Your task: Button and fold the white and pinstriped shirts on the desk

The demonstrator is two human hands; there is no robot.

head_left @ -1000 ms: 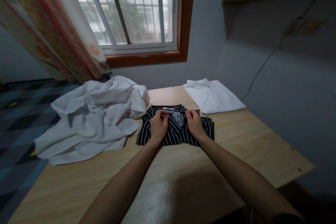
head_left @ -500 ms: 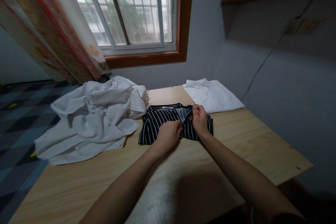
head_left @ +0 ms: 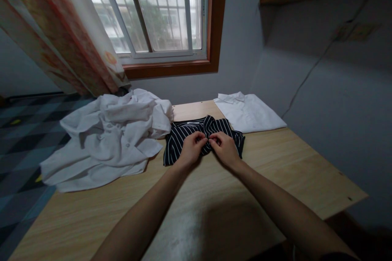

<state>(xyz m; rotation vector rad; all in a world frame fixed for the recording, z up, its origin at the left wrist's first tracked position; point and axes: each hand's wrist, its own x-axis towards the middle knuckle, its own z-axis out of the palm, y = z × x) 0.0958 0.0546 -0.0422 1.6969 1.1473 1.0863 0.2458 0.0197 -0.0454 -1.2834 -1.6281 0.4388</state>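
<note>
A dark shirt with thin white stripes [head_left: 180, 136] lies folded on the wooden table [head_left: 196, 195], its middle bunched up. My left hand [head_left: 191, 150] pinches the cloth at its near centre. My right hand [head_left: 225, 149] grips the same bunched fold right beside it. Both hands are closed on the fabric, knuckles almost touching.
A loose heap of white shirts [head_left: 110, 136] covers the table's left side and touches the striped shirt. A folded white shirt [head_left: 249, 112] lies at the back right, near the wall. A window [head_left: 159, 12] and a patterned curtain [head_left: 61, 32] stand behind.
My hands have come together at the shirt's middle. The cloth, flat before, is now gathered up into a ridge between them.
</note>
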